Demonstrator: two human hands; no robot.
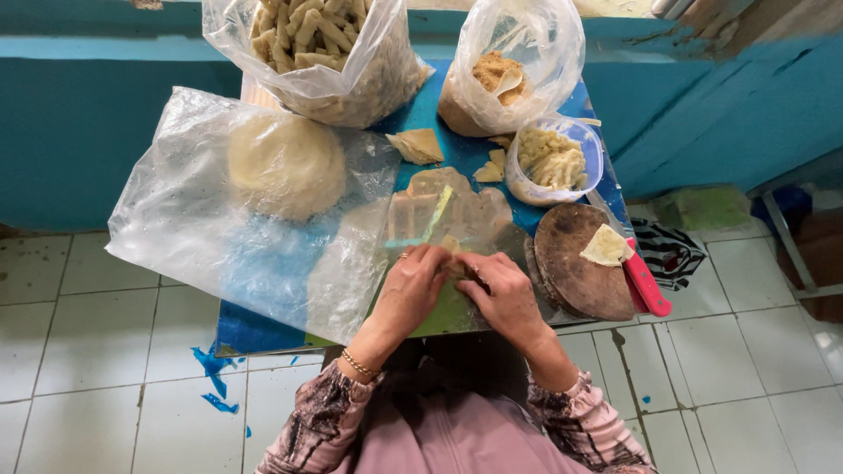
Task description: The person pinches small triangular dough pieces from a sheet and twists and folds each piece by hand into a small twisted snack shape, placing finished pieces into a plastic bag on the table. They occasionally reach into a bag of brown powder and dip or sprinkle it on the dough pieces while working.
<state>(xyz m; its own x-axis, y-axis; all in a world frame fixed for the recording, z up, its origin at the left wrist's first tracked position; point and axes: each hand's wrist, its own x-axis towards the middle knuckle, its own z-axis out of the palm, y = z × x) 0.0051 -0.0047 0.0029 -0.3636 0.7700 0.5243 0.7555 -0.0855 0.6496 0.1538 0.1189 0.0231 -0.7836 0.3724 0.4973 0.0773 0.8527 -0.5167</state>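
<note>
My left hand and my right hand meet over a clear plastic sheet at the near edge of a small blue table. Both sets of fingers pinch a small pale piece of dough between them; most of it is hidden by the fingers. A stack of thin dough wrappers lies just beyond my hands. A round dark wooden board with one wrapper scrap sits to the right of my right hand.
A red-handled knife lies at the table's right edge. A clear tub of pale filling, a bag of brown crumbs, a bag of rolled pieces and a bagged dough disc fill the table. White floor tiles surround it.
</note>
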